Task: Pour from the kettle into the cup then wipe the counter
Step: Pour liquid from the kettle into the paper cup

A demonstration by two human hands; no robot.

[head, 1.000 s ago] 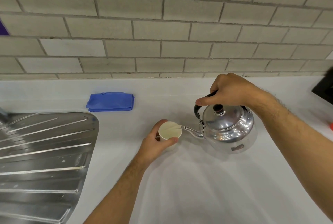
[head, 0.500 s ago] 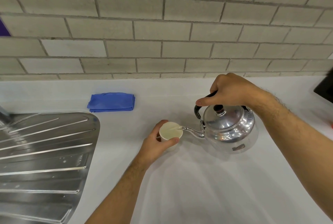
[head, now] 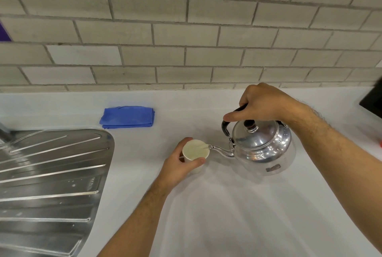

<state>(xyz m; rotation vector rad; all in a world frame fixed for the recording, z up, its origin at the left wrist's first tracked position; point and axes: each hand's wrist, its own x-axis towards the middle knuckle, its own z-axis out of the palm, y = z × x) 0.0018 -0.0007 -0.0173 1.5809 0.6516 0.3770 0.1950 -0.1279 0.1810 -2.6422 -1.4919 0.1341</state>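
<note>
A shiny metal kettle [head: 262, 149] with a black handle is tilted to the left, its thin spout tip over the rim of a small pale paper cup [head: 195, 152]. My right hand [head: 262, 102] grips the kettle's handle from above. My left hand [head: 178, 166] wraps around the cup's side on the white counter [head: 227, 215]. A thin stream runs from the spout into the cup, which holds pale liquid. A folded blue cloth [head: 127, 117] lies on the counter at the back left, apart from both hands.
A ribbed steel sink drainboard [head: 49, 184] fills the left side. A grey brick wall [head: 186, 29] backs the counter. A dark object [head: 372, 99] and a small red thing [head: 380, 144] sit at the right edge.
Both hands, the kettle and the cup hold nearly the same pose throughout; the spout stays over the cup's rim.
</note>
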